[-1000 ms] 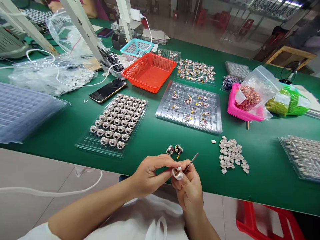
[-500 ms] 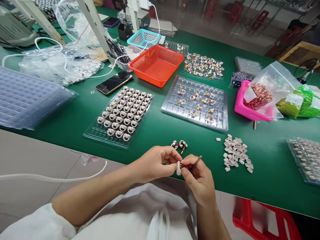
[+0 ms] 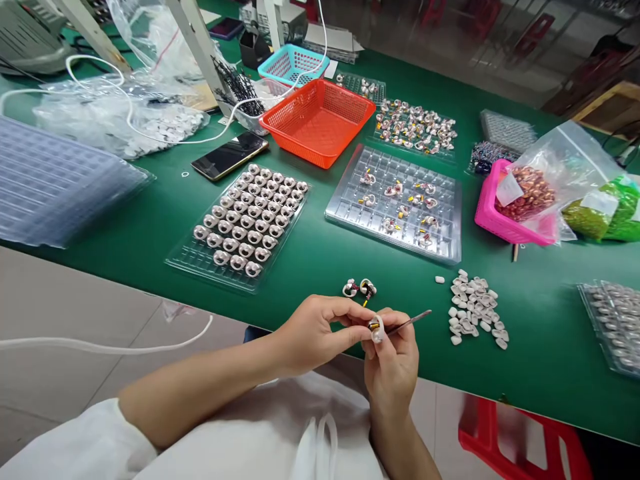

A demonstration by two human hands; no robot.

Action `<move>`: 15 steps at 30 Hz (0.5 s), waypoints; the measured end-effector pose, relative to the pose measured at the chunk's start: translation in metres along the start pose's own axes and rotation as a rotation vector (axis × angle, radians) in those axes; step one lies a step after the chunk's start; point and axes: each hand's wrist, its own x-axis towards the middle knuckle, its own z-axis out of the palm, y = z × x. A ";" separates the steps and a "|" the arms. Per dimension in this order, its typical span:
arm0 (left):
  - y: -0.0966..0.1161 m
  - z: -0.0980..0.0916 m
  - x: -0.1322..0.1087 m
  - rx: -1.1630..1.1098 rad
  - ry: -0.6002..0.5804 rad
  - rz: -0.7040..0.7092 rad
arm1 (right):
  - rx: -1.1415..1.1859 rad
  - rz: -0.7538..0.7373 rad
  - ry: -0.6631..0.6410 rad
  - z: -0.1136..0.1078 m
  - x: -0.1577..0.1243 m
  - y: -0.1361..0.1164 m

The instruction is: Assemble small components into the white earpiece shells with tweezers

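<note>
My left hand (image 3: 325, 337) is closed, thumb and forefinger pinching the side of a small white ring-shaped housing (image 3: 379, 335) with dark and yellow parts inside. My right hand (image 3: 394, 363) is closed too; its fingers meet the same housing from the right. A slim dark metal tool (image 3: 416, 320), perhaps tweezers, sticks out of the right hand toward the upper right; its other end is hidden by the fingers. Just beyond my hands, two similar ring-shaped pieces (image 3: 360, 289) with wires lie on the green table (image 3: 310, 267).
A clear tray of white ring shells (image 3: 254, 220) lies left, a tray of wired pieces (image 3: 400, 200) ahead. Loose white caps (image 3: 473, 307) are heaped at right. Farther back are a red basket (image 3: 320, 127), a phone (image 3: 230, 155), a pink basket (image 3: 505, 227). A red stool (image 3: 480, 433) stands below.
Both hands have shifted slightly right with the housing, which has turned so its inside shows. The slim tool has swung from steep to nearly level, pointing right.
</note>
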 end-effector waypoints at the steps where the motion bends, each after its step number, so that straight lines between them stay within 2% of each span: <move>1: 0.000 0.000 0.000 -0.002 0.005 0.001 | -0.005 -0.009 -0.001 0.000 -0.001 0.000; 10: -0.007 0.004 0.000 -0.048 0.047 -0.014 | -0.057 -0.078 -0.056 0.003 -0.008 0.002; 15: -0.003 0.004 0.000 -0.019 0.055 -0.091 | -0.128 -0.124 -0.136 0.000 -0.005 -0.003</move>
